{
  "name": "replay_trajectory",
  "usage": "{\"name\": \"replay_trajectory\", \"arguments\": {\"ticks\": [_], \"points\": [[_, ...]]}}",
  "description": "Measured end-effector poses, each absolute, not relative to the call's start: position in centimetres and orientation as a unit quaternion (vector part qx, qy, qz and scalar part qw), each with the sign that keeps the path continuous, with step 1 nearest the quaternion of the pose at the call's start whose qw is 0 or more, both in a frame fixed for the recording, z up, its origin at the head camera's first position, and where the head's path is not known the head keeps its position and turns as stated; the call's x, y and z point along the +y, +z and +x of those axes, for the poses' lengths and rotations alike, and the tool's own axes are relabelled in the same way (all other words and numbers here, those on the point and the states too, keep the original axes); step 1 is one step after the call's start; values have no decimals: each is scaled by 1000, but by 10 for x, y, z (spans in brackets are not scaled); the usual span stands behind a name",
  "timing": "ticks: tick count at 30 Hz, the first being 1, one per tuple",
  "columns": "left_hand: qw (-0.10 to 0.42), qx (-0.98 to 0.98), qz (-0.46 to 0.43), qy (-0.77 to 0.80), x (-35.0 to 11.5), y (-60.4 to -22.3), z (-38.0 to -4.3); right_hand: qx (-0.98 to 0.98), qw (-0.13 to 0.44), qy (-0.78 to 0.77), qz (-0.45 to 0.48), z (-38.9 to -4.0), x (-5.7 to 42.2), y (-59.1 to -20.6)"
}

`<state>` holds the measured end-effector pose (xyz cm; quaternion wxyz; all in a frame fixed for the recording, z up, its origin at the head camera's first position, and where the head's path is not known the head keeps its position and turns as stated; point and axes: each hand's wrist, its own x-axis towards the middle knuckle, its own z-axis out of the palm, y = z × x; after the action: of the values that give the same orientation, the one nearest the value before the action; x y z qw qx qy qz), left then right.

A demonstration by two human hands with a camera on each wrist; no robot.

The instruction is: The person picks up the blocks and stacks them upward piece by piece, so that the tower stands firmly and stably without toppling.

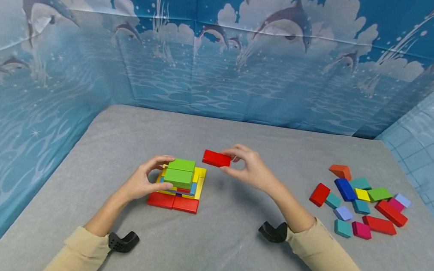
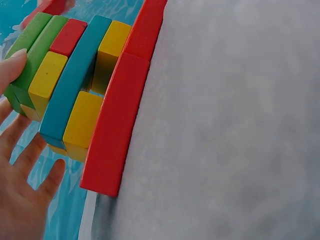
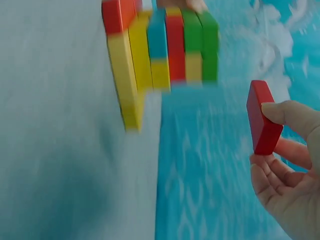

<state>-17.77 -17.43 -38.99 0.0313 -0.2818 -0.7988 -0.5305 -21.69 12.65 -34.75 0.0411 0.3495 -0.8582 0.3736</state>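
Note:
In the head view a layered stack of coloured wooden blocks stands left of centre, with red blocks (image 1: 185, 205) along the front of its base and green blocks (image 1: 178, 177) on top. My left hand (image 1: 144, 181) spans the top layer from the left, thumb at the front and a finger at the back. The left wrist view shows the thumb against the green blocks (image 2: 37, 62), the other fingers spread beside the stack. My right hand (image 1: 251, 166) pinches a red rectangular block (image 1: 215, 158) by its right end, in the air right of the stack.
Loose blocks lie scattered at the right of the grey-covered table (image 1: 230, 248), among them a blue block (image 1: 345, 190), a light green block (image 1: 379, 194) and a long red block (image 1: 379, 225). A dolphin-print curtain (image 1: 222, 75) borders the back and left.

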Motion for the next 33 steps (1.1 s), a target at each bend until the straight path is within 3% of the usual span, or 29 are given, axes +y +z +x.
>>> {"name": "replay_trajectory", "arguments": {"ticks": [8, 16, 28, 33], "points": [[23, -797, -281, -534, -174, -390, -179, -855, -17, 369, 365, -222, 76, -352], [18, -792, -286, -539, -176, -390, -179, -852, -13, 362, 377, -223, 57, -357], [22, -801, -287, -525, -175, -390, -177, -840, -3, 368, 400, -221, 52, -358], [25, -802, -286, -524, -174, -389, -176, -832, 0, 404, 380, -222, 74, -359]]}}
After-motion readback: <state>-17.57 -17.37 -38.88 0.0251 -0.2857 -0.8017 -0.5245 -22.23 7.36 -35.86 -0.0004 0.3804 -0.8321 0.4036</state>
